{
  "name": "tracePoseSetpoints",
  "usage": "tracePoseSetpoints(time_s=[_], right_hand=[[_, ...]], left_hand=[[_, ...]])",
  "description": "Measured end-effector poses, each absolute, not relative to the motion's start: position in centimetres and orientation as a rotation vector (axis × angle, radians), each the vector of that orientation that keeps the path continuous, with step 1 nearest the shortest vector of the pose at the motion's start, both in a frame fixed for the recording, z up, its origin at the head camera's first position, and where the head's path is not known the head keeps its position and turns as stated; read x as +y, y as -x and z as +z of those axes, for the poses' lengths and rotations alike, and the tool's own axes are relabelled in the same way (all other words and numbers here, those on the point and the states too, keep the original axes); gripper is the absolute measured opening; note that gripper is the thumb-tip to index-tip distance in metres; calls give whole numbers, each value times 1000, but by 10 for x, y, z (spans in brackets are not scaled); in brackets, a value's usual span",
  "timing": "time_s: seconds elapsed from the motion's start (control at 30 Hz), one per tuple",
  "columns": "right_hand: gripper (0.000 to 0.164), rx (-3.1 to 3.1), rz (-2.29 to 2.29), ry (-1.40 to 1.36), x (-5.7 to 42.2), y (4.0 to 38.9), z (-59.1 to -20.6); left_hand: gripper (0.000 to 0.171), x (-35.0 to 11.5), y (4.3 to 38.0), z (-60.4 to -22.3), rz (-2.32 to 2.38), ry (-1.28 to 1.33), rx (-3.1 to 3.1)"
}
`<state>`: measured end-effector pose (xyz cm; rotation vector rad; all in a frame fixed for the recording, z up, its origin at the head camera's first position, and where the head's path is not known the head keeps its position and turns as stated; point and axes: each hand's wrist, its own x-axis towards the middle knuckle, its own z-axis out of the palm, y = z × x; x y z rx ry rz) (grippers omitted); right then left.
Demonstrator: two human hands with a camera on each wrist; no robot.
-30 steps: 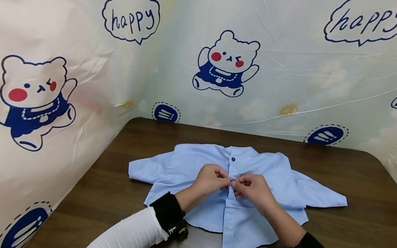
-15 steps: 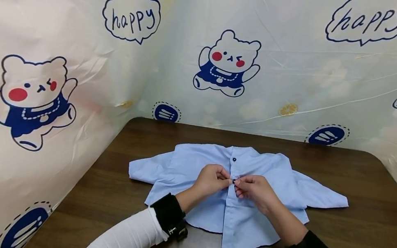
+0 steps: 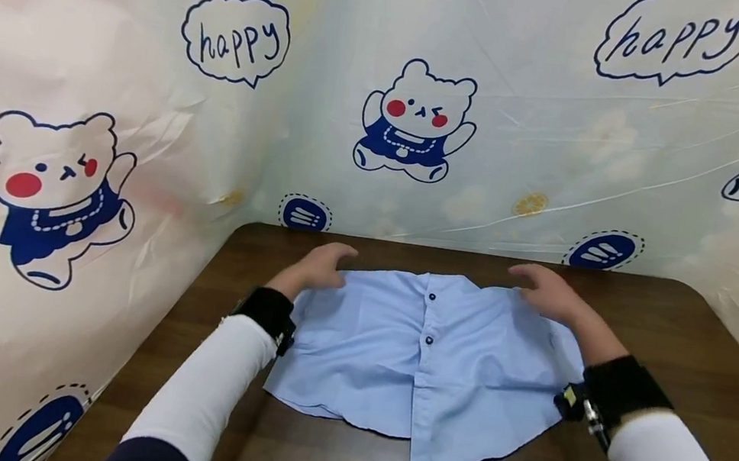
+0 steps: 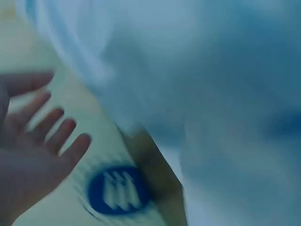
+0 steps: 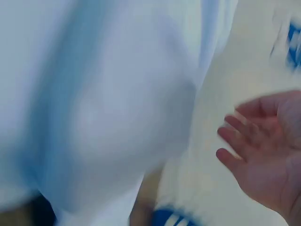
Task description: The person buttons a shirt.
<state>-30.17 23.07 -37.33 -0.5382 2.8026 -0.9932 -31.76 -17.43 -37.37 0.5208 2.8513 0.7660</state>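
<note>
A light blue button-up shirt (image 3: 353, 367) lies front up on the table, its collar toward the far edge. Two dark buttons show on its placket, the upper button (image 3: 432, 297) near the collar and the lower button (image 3: 429, 340) below it. My left hand (image 3: 320, 264) hovers at the shirt's left shoulder with fingers loosely spread. At the opposite shoulder is my right hand (image 3: 545, 290), its fingers relaxed. Neither hand holds anything in the wrist views, where the left hand (image 4: 40, 141) and the right hand (image 5: 263, 146) are beside blurred blue cloth. My forearms cover the shirt's sleeves.
The brown wooden table (image 3: 327, 460) has rounded far corners. Behind it and along the left hangs a pale curtain (image 3: 316, 101) printed with bears and the word "happy". Black straps with small cameras sit on both wrists.
Both hands have let go of the shirt front at the lower button and moved apart, outward and away to the two shoulders. The lower button now shows on the placket.
</note>
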Motion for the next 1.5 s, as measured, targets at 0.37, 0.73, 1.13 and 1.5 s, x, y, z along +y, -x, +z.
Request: tracePoseSetpoints(time_s=[0.37,0.73,1.13,1.5], right_hand=[[47,2588,-719,409,245,341,-386],[7,3289,-327,345,236,353,-383],[17,3932,-299,1590,242,303,-353],[44,3237,-297,2012,281,195,-398]], left_hand=[[38,-195,343,-393,580,-345,2744],[12,-195,353,-383,206,-268,3316],[13,-214,316,-345,311,-1019,3770],[33,-225,194,-376,368,-1741,3200]])
